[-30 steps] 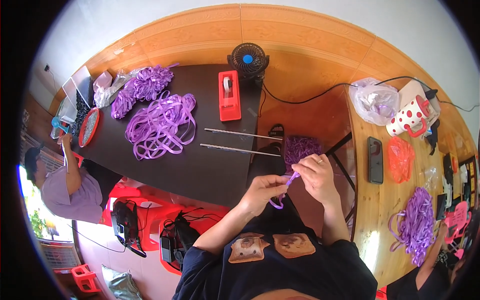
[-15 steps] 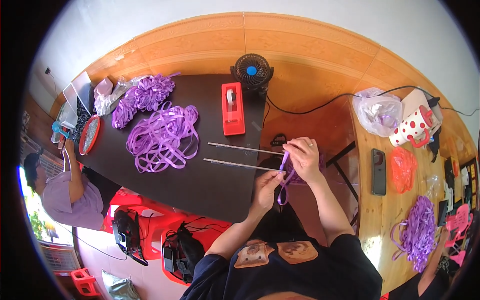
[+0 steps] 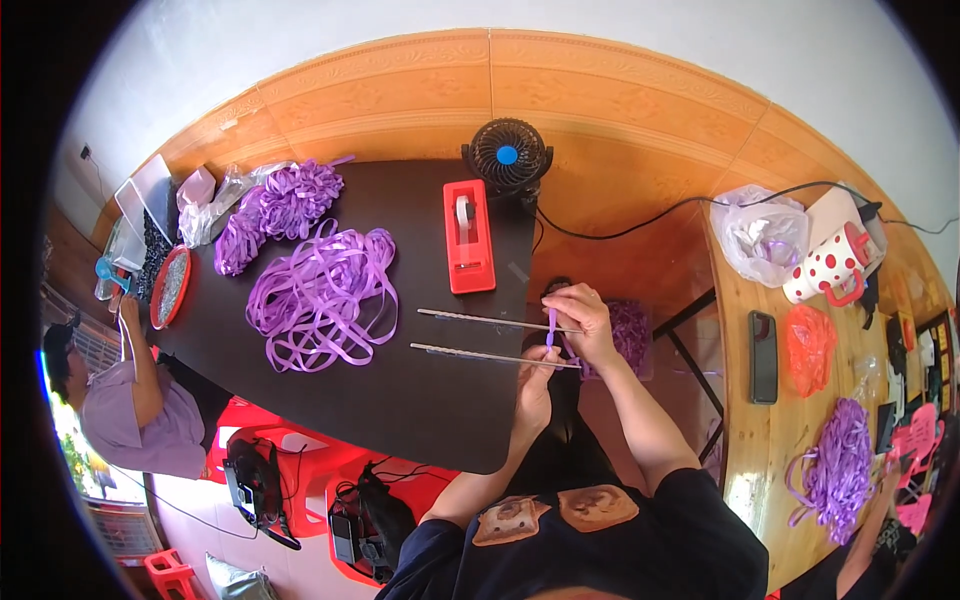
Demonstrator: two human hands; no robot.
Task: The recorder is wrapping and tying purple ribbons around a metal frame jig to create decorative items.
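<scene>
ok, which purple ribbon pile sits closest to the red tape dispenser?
The loose flat-ribbon heap mid-table, just left of the red tape dispenser; the bunched pile lies farther left.

We see glossy purple ribbon (image 3: 320,300) on a matt black counter (image 3: 400,400), two thin shiny metal rods (image 3: 480,336), a smooth red plastic tape dispenser (image 3: 468,238), a varnished wooden side table (image 3: 775,420), and a crinkly clear plastic bag (image 3: 765,235).

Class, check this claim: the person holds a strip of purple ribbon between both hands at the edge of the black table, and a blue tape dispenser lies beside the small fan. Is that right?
Not quite. The head view shows the tape dispenser is red, not blue. The rest holds: the left hand and right hand hold the purple ribbon at the black table edge, with the dispenser beside the fan.
</scene>
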